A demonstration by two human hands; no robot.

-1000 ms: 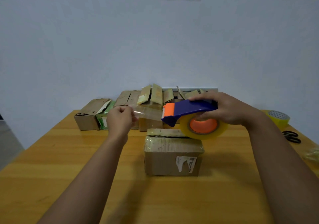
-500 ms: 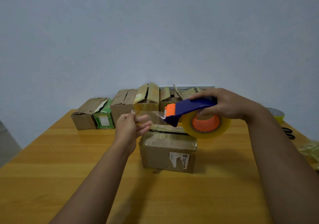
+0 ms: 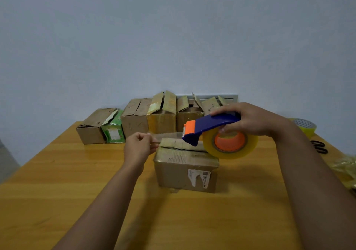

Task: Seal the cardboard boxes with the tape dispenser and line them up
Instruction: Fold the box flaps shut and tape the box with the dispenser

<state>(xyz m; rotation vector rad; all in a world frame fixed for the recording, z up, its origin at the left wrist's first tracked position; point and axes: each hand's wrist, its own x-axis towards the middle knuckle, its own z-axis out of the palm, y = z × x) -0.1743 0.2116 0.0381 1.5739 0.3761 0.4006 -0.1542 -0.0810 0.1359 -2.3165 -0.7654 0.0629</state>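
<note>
**Tape drawn out over the open box**

We hold the tape dispenser (image 3: 212, 126) in our right hand (image 3: 252, 120), fingers curled round its blue handle, the roll of clear tape (image 3: 230, 143) hanging just under the palm. Our left hand (image 3: 137, 146) pinches the free end of the tape strip (image 3: 167, 135) between thumb and fingertips, so the strip runs taut from that pinch to the orange cutter head.

The cardboard box (image 3: 185, 167) we mean to seal sits on the table (image 3: 57, 192) directly below the strip, between the two grips, its top flaps not yet taped down. Beyond the dispenser stands a row of other boxes (image 3: 134, 120), several with flaps raised.

We judge the strip limp, light and sticky: held slack it may fold onto itself or cling to our fingers, so the pinch belongs at the very end. The box looks light and worn; it may slide under the dispenser, so it wants steadying from its left side.
</note>
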